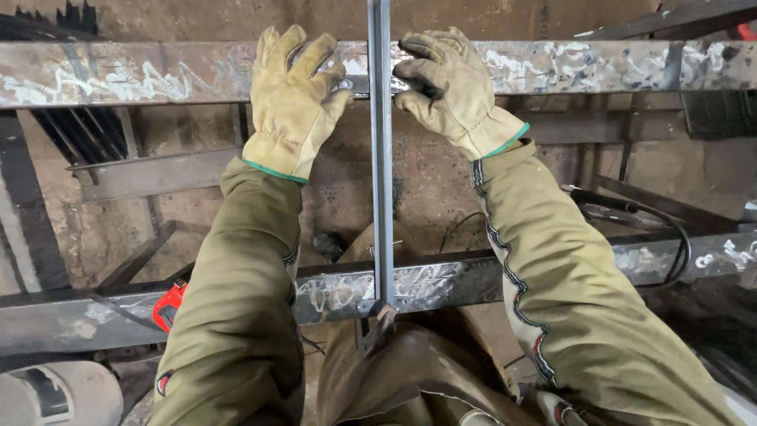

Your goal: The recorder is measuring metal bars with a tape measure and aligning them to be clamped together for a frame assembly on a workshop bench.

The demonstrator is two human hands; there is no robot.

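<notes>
A narrow steel bar (382, 197) is laid from near to far across two horizontal steel beams, and its far end is held where it crosses the far beam (158, 72), a paint-flecked and chalk-marked length running left to right. The left hand (293, 99), in a tan leather glove, is spread nearly flat against the far beam just left of the bar, with the thumb pressed toward a small metal piece at the joint; nothing is gripped by it. The right hand (445, 83), gloved alike, is curled, its fingertips bent down onto the joint from the right, touching the bar; whether something small is pinched beneath them cannot be told. The near end of the bar rests on the near beam (489, 276), where a clamp-like fitting (377, 319) is seen below it. For the step to be done well, it is judged that the bar should be kept square to both beams, pressed evenly from both sides so it does not skew, and seated flush on the far beam before being let go. A dark cable (670, 237) is draped over the near beam at right, and a red-handled tool (169, 304) lies at near left; both are best kept out of the joint.
</notes>
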